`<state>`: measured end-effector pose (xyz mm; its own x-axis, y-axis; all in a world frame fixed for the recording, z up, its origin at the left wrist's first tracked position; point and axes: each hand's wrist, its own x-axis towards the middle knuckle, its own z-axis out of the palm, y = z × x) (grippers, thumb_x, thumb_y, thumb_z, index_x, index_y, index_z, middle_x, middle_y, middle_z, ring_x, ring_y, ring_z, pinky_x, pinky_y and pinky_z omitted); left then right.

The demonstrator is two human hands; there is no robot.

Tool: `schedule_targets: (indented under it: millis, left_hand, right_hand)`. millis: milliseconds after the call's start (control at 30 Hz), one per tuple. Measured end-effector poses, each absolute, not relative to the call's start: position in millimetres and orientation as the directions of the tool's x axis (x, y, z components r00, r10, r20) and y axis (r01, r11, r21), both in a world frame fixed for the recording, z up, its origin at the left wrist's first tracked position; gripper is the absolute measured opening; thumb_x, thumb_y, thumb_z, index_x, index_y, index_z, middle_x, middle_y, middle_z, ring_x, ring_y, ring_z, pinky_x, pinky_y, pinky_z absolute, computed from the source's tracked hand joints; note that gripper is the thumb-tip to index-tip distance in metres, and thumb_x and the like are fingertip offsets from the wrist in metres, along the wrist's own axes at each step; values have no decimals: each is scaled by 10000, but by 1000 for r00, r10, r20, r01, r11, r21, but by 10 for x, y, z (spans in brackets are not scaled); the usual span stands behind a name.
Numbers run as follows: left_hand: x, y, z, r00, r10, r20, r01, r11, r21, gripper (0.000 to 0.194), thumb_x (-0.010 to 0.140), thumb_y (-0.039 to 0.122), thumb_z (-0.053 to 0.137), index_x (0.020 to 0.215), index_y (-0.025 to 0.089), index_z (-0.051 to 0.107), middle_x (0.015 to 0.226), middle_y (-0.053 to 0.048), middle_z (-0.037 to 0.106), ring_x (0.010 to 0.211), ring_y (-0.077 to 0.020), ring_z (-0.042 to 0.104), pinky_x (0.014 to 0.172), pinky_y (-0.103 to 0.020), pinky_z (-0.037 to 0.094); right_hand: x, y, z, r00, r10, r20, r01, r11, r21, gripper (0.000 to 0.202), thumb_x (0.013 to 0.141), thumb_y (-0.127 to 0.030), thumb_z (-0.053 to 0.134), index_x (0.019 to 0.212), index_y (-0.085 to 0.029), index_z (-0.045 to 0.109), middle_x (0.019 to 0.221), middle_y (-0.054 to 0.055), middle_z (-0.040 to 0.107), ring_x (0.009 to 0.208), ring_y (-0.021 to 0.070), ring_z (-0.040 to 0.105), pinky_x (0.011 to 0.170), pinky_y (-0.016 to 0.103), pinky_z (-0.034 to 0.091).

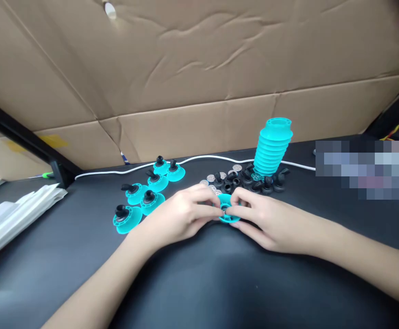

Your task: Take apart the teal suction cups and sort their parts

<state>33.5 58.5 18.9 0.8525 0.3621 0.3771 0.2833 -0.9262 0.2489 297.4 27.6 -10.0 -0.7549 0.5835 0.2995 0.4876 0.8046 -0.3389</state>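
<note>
Between both hands sits a turquoise plastic cup-shaped part (225,199) with a round opening facing me. My left hand (194,211) grips its left side, fingers closed at the rim. On the other side, my right hand (252,214) pinches it, with fingertips over the centre where something small and shiny shows. Just behind lie several black plastic fittings (268,183) and round silvery discs (237,168). A tall stack of turquoise parts (273,146) stands beyond them, tilted slightly. To the left, several turquoise parts with black fittings mounted on them (153,202) rest on the table.
A white cable (127,172) runs along the back of the black table (65,256). Cardboard (186,123) walls the rear. White flat packets (18,219) lie at the left edge, near a black metal post (60,171). A blurred-out patch covers the right side.
</note>
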Motion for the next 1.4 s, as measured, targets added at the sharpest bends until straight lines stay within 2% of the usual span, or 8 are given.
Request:
schedule_targets:
  millis: [100,267,400,500,600,733,1033,1400]
  left_hand:
    - [334,582,206,791,401,462,272,-907,321,169,1038,136,633,1061,185,793,1071,-99,774,973,-198,721,863,-319,604]
    - [425,513,212,537,650,538,334,-750,571,110,1020,162,664,975,179,763,914,-40,801,812,-156,738,775,-261,605]
    - [558,463,189,479,818,318,186,-449,874,159,1044,242,641,990,157,764,837,-38,792,744,-160,761,733,-260,634]
    - [599,465,161,510,833,213,115,-312,943,220,1062,296,625,1013,142,775,854,-59,805,762,-177,774,772,-297,649]
    - [570,482,94,569,789,233,200,-408,891,187,1033,313,684,1095,170,787,972,-63,821,874,-198,775,857,-333,635]
    - [514,522,-66,734,599,321,310,-716,626,170,962,255,786,1122,198,802,1144,-70,803,1117,-246,718,1060,-400,552]
    - [449,641,-137,778,494,389,384,-863,328,203,1061,182,609,1088,153,807,1109,-80,809,1074,-251,664,968,-416,587]
    - [366,668,-123,717,548,432,441,-836,327,178,1040,170,623,1112,186,785,1137,-86,774,1100,-245,659,972,-408,594]
  right_hand:
    - [2996,308,-113,-730,556,399,448,829,-335,269,1067,-238,554,1301,-173,671,1145,117,605,884,208,654,807,359,607]
    - [3013,359,-96,-576,473,666,455,863,-220,651,975,-199,729,1571,-191,468,1341,170,564,1138,277,647,968,421,605]
    - [2999,372,-82,-517,395,759,519,850,-89,599,936,-107,742,1489,-256,563,1392,172,542,1051,279,642,880,467,613]
    - [3002,379,-70,-510,379,772,538,841,-57,577,949,-138,749,1487,-235,565,1274,158,599,1118,310,645,928,501,612]
    - [3031,402,-35,-511,397,762,582,812,-33,615,975,-177,737,1548,-221,520,1274,170,624,1170,326,654,986,526,602]
    - [3116,473,65,-456,379,805,675,737,36,655,980,-169,727,1588,-258,501,1351,163,657,1208,340,669,1003,525,599]
    - [3385,680,388,-341,353,871,830,549,103,468,970,-173,725,1434,-209,674,1411,164,709,1276,343,681,1099,520,559]
    - [3619,1024,396,-271,449,851,886,462,38,318,1047,-318,611,1285,-181,770,1320,148,766,1209,360,720,1066,572,564]
